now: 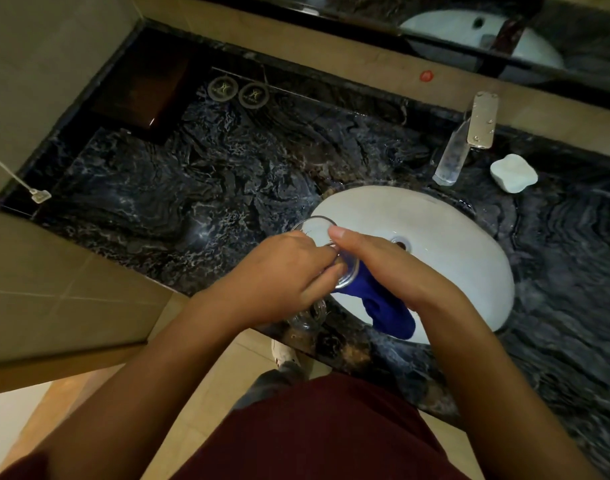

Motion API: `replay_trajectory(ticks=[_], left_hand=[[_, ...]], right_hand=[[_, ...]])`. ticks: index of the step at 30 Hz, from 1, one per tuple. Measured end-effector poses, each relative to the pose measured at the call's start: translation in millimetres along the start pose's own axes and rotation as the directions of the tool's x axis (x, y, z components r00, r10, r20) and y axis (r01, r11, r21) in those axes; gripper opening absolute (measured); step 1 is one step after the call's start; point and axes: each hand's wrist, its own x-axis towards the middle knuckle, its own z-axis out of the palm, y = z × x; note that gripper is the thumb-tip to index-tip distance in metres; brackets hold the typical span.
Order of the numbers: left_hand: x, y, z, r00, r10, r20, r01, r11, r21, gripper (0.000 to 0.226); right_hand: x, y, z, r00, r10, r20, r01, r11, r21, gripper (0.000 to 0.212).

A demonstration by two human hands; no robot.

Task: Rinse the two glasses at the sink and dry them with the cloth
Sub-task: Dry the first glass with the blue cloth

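Over the white sink [463, 237], the left hand [283, 271] grips a glass [314, 227] while the right hand [383, 261] presses the blue cloth [383, 306] against it, so drying looks underway, turning next.

1. Just one view here, a head cam, wide-angle, so the edges bend a bit.
2. It looks forward and steeply down, close over the left hand [279, 271] and right hand [390, 268] gripping above the sink [463, 251].
3. Counter [192, 188] spreads left of that grip, floor [199, 393] sits below it.
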Motion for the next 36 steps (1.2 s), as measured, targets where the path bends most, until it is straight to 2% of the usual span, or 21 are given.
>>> replay_trajectory(ticks=[2, 4, 6, 9, 11, 13, 15, 17, 19, 21, 24, 28, 30, 32, 34, 36], left_hand=[[2, -2, 1, 1.0, -0.009, -0.018, 0.009, 1.0, 0.017, 0.062], [3, -5, 2, 0.997, 0.029, -0.074, -0.029, 1.0, -0.005, 0.042], [-1, -9, 1, 0.967, 0.073, -0.245, -0.093, 0.993, -0.073, 0.024], [-11, -20, 3, 0.852, -0.013, -0.523, -0.113, 0.972, -0.208, 0.028], [-16, -21, 6, 0.803, -0.137, -0.58, -0.122, 0.915, -0.385, 0.034], [-17, -17, 12, 0.779, -0.213, -0.589, -0.174, 0.83, -0.53, 0.045], [-16, -15, 19, 0.781, -0.248, -0.573, -0.201, 0.77, -0.606, 0.065], [-15, -16, 26, 0.835, -0.285, -0.471, -0.168, 0.682, -0.711, 0.082], [-13, -18, 34, 0.882, -0.27, -0.387, -0.147, 0.622, -0.769, 0.09], [-12, -21, 41, 0.883, -0.279, -0.377, -0.151, 0.592, -0.792, 0.09], [-9, -26, 46, 0.865, -0.311, -0.394, -0.138, 0.607, -0.782, 0.083], [-7, -29, 51, 0.853, -0.341, -0.395, -0.163, 0.545, -0.822, 0.079], [-7, -31, 52, 0.828, -0.391, -0.402, -0.19, 0.479, -0.857, 0.074], [-8, -36, 53, 0.804, -0.445, -0.394, -0.196, 0.426, -0.883, 0.07], [-11, -42, 53, 0.8, -0.471, -0.372, -0.171, 0.415, -0.894, 0.07], [-13, -47, 56, 0.817, -0.457, -0.35, -0.136, 0.438, -0.889, 0.074]], right_hand=[[3, -1, 1, 1.0, -0.026, -0.013, 0.027, 0.999, 0.03, 0.058], [6, 1, 3, 0.998, -0.038, -0.04, 0.039, 0.999, 0.034, 0.054], [7, 5, 3, 0.997, -0.026, -0.075, 0.031, 0.997, 0.066, 0.053], [7, 11, 0, 0.993, -0.02, -0.12, 0.041, 0.983, 0.177, 0.043], [5, 14, 0, 0.991, -0.032, -0.133, 0.061, 0.973, 0.224, 0.041], [6, 15, 1, 0.991, -0.027, -0.128, 0.059, 0.965, 0.256, 0.049], [7, 13, 5, 0.992, -0.032, -0.118, 0.066, 0.951, 0.303, 0.058], [9, 12, 8, 0.99, -0.068, -0.123, 0.109, 0.927, 0.358, 0.063], [11, 11, 11, 0.99, -0.099, -0.102, 0.133, 0.9, 0.416, 0.074], [12, 11, 12, 0.99, -0.132, -0.039, 0.136, 0.893, 0.428, 0.074], [16, 13, 14, 0.992, -0.121, 0.045, 0.093, 0.914, 0.395, 0.066], [15, 18, 19, 0.99, -0.135, 0.046, 0.105, 0.906, 0.41, 0.062], [9, 13, 20, 0.995, -0.094, -0.03, 0.099, 0.943, 0.317, 0.062], [4, 9, 14, 0.965, -0.06, -0.254, 0.123, 0.963, 0.24, 0.055], [-1, 2, 4, 0.907, -0.067, -0.415, 0.198, 0.939, 0.282, 0.044], [-7, -13, -8, 0.876, -0.111, -0.469, 0.316, 0.867, 0.385, 0.036]])
